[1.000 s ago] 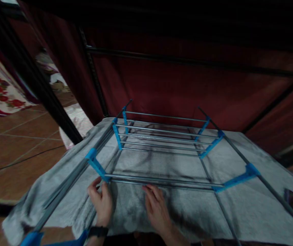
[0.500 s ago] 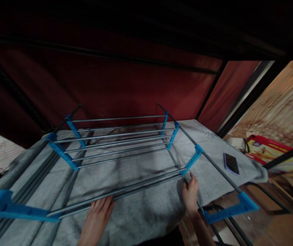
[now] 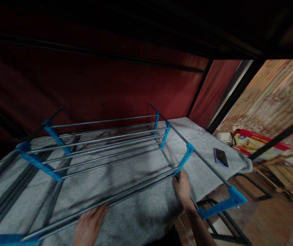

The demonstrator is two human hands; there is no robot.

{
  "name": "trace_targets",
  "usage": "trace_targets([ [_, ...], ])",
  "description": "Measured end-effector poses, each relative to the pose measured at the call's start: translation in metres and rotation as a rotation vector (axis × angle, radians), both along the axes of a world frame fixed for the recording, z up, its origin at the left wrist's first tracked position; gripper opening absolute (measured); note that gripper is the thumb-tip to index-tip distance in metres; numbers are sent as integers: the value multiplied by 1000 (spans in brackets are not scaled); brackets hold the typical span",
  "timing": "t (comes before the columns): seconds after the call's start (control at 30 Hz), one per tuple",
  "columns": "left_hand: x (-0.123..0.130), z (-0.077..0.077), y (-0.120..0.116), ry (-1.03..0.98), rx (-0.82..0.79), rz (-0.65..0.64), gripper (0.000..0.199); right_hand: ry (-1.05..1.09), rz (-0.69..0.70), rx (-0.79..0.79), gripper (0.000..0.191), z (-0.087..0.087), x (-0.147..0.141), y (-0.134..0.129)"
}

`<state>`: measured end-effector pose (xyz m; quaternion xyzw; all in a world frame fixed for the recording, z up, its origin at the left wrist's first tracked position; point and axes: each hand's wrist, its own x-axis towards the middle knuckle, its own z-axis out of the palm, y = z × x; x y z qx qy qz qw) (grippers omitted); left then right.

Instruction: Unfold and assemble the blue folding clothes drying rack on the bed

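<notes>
A rack frame of grey metal tubes joined by blue plastic brackets lies on the grey cloth. My left hand point(image 3: 91, 222) is at the front pair of crossbars point(image 3: 126, 192), its fingers curled against the lower one. My right hand point(image 3: 182, 189) closes round the lower side tube point(image 3: 193, 202), fingertips right against a blue bracket point(image 3: 184, 159) at the crossbars' right end. Another blue bracket point(image 3: 221, 205) joins the side tubes nearer me. Farther back, more blue brackets point(image 3: 165, 135) hold several crossbars. The undersides of both hands' grips are hidden.
Grey cloth point(image 3: 146, 212) covers the surface under the rack. A phone point(image 3: 221, 157) lies on it at right. Loose grey tubes point(image 3: 5, 201) lie at left. Beyond the right edge are a red and yellow box point(image 3: 253, 141) and a dark metal frame point(image 3: 230, 225). Red sheeting point(image 3: 115, 89) hangs behind.
The view has turned right, so the rack and phone appear farther left. My right hand has slid up against the blue bracket. My left hand stays at the front crossbars.
</notes>
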<state>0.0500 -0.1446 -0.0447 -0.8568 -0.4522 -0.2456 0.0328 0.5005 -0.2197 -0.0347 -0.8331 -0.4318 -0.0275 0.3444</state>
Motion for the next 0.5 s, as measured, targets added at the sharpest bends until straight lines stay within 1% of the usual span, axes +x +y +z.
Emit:
trace_targets([
  [0.13,-1,1,1,15,22,-5,53,-29,-11,-65,38,6,-2,0],
  [0.27,0,5,0,15,32,-1,51,-65,-4,-141,35,10,-3,-3],
  [0.37,2,9,-1,28,45,-7,52,-117,-29,-190,33,12,-6,-3],
  [0.5,5,13,-1,27,135,-39,52,-212,-63,-228,33,14,-12,-2],
])
